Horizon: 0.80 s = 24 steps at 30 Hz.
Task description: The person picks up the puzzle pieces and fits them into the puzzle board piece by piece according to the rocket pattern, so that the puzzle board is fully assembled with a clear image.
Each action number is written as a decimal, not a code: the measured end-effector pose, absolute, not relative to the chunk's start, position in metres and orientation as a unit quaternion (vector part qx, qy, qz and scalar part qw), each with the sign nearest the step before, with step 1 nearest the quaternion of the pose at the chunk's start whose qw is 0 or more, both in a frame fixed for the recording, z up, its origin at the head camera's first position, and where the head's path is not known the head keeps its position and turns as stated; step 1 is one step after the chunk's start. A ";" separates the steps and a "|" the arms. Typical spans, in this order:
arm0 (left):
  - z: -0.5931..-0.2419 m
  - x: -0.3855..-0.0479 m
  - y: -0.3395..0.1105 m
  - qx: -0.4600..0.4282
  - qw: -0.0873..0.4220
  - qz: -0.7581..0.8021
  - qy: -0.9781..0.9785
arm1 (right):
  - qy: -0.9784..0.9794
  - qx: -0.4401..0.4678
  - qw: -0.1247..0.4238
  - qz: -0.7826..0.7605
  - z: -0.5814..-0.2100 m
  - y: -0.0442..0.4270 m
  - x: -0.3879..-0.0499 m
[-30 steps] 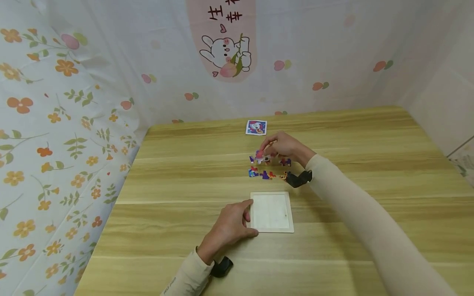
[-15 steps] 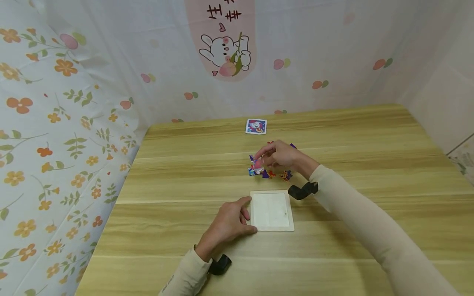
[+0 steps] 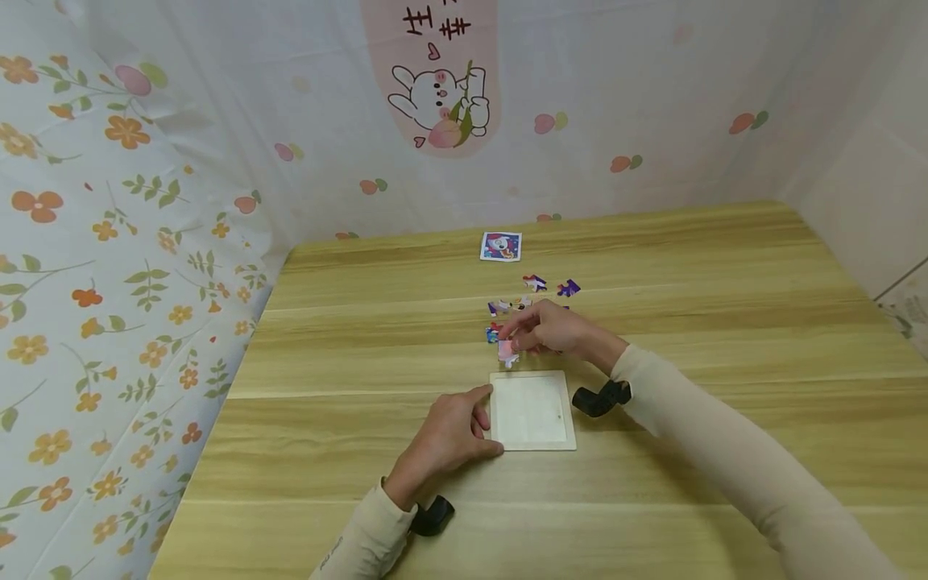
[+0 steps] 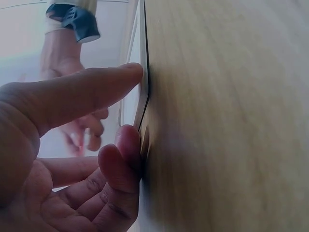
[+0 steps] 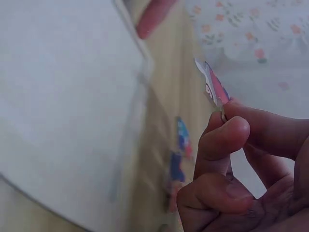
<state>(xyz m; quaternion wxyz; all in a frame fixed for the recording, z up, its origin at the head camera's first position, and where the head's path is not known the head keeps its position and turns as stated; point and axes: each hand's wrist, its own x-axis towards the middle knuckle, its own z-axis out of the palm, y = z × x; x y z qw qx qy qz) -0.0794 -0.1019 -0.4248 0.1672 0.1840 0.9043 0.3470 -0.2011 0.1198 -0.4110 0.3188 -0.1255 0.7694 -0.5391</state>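
Observation:
My right hand [image 3: 554,329] pinches a pink and white puzzle piece [image 3: 507,352] between thumb and fingertips, just above the far edge of a pale square puzzle tray [image 3: 532,409]. The piece [image 5: 215,86] stands up from the fingertips in the right wrist view. My left hand [image 3: 448,431] rests against the tray's left edge, thumb at the near corner and index finger higher up. In the left wrist view the left hand's thumb [image 4: 104,87] lies straight against that edge, while other fingers curl beside it. A blue and red piece [image 3: 495,332] lies left of my right hand.
Several more pieces lie beyond my right hand, among them a purple piece [image 3: 569,287] and a red and white one [image 3: 535,283]. A small picture card [image 3: 501,246] sits near the back of the wooden table [image 3: 348,346]. A patterned curtain [image 3: 580,89] hangs behind.
My right hand has carried the pink puzzle piece toward me, from among the loose pieces to just beyond the tray. The left hand and tray have stayed in place.

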 end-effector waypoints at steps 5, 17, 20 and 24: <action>-0.424 -0.079 -0.102 0.182 0.171 0.343 0.906 | 0.769 -0.131 0.336 -0.528 -0.424 0.115 -0.191; -0.424 -0.079 -0.100 0.174 0.177 0.337 0.908 | 0.831 -0.158 0.279 -0.454 -0.426 0.108 -0.172; -0.424 -0.080 -0.099 0.171 0.181 0.337 0.908 | 0.853 -0.172 0.249 -0.425 -0.425 0.106 -0.168; -0.424 -0.080 -0.098 0.172 0.181 0.336 0.908 | 0.870 -0.197 0.215 -0.398 -0.422 0.103 -0.162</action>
